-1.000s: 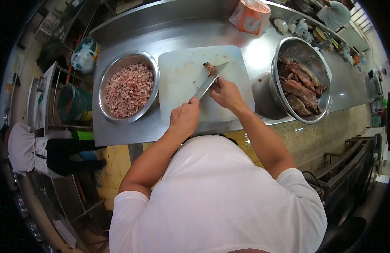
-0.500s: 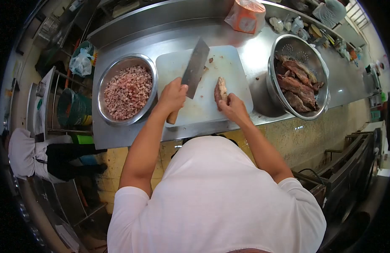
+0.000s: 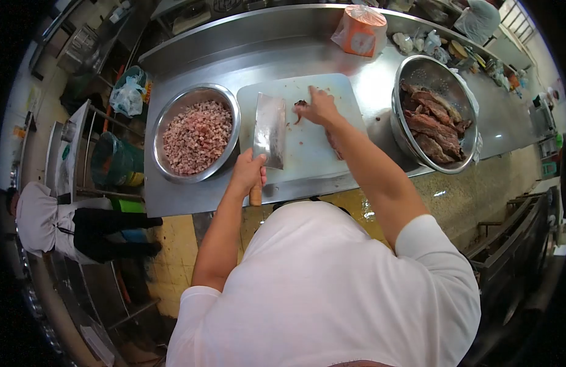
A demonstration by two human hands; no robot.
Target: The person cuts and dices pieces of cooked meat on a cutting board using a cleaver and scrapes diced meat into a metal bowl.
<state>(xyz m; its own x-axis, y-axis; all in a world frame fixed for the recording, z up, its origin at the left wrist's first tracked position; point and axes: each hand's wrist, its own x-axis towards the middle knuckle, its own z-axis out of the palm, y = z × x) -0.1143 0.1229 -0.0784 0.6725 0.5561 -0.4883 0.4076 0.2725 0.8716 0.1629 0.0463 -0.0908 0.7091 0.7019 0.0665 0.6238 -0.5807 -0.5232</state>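
Observation:
My left hand is closed round the wooden handle of a cleaver. The broad blade lies over the left part of a white cutting board. My right hand reaches across the board, thumb and forefinger apart, beside a small dark meat scrap. Under my right forearm a strip of meat lies on the board, mostly hidden. Left of the board stands a steel bowl of diced meat. To the right, a steel colander holds several large pieces of meat.
An orange scale in a plastic bag stands at the back of the steel counter. Small bags and other items line the back right. A person in white is at the far left, near a lined bin.
My right hand has let go of the meat strip and moved up the board to the scraps. My left hand has drawn the cleaver down and turned its blade more upright in view.

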